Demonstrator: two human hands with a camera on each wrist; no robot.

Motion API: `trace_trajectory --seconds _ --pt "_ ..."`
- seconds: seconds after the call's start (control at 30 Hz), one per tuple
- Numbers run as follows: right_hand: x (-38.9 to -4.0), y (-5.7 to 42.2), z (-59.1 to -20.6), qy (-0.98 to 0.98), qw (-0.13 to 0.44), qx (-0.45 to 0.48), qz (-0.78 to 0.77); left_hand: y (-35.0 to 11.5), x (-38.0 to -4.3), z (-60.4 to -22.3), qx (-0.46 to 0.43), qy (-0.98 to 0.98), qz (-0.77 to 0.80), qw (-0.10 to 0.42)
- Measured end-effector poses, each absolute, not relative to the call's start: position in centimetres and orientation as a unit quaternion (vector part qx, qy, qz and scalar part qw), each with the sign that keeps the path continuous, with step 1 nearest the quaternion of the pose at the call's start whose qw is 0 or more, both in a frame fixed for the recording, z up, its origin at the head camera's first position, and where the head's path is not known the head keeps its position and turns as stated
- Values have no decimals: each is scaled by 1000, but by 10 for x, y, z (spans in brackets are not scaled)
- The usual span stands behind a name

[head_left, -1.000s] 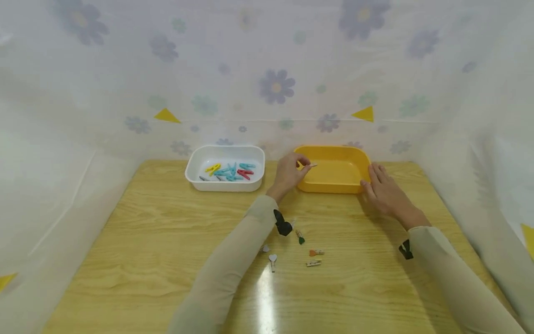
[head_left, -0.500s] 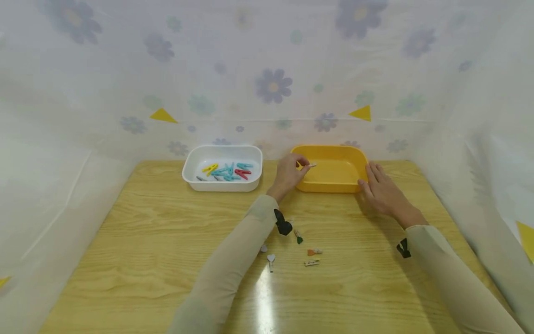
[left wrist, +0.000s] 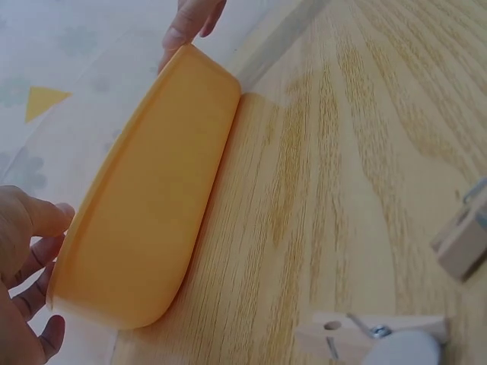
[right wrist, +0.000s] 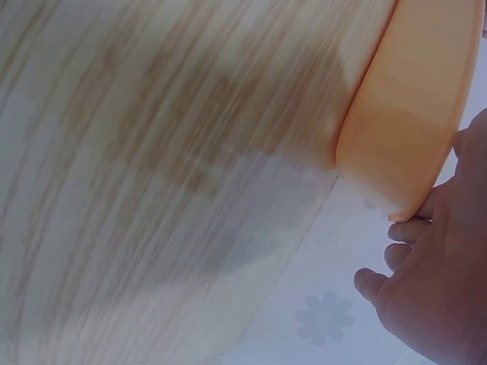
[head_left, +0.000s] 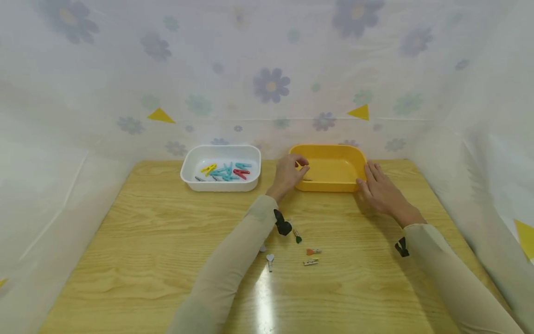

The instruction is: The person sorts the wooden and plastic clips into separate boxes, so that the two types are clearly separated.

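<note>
My left hand (head_left: 288,174) is over the left end of the yellow tray (head_left: 329,186), thumb and index finger apart. A small light clothespin (head_left: 307,179) lies in the tray just below those fingertips. In the left wrist view, the fingers (left wrist: 46,220) are loosely bent at the tray's rim. My right hand (head_left: 385,192) rests against the tray's right end, fingers straight along the outside and thumb toward the near wall. The right wrist view shows its fingertips (right wrist: 369,283) beyond the tray's end.
Left of the yellow tray stands a white tray (head_left: 221,186) with several coloured plastic clothespins. Small wooden clothespins lie nearer on the table, one with a green heart (head_left: 298,239), one with an orange heart (head_left: 310,252) and one with a white heart (head_left: 270,257). A flowered curtain (head_left: 233,69) hangs behind.
My left hand has let go of the small clothespin, which dropped from its fingertips into the yellow tray. The right hand stays at the tray's right end; the head view has shifted slightly.
</note>
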State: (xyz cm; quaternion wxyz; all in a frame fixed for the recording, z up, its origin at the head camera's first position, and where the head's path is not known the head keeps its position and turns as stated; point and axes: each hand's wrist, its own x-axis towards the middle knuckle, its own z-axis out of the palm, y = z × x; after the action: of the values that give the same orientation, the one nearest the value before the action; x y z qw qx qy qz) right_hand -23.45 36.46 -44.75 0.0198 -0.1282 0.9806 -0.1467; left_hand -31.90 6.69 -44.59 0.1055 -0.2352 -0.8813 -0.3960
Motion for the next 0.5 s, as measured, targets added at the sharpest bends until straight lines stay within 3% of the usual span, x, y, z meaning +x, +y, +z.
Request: trace_trajectory --seconds 0.5 --pt "-233 361 -442 980 22 -132 -150 51 -308 -441 -273 -855 -429 98"
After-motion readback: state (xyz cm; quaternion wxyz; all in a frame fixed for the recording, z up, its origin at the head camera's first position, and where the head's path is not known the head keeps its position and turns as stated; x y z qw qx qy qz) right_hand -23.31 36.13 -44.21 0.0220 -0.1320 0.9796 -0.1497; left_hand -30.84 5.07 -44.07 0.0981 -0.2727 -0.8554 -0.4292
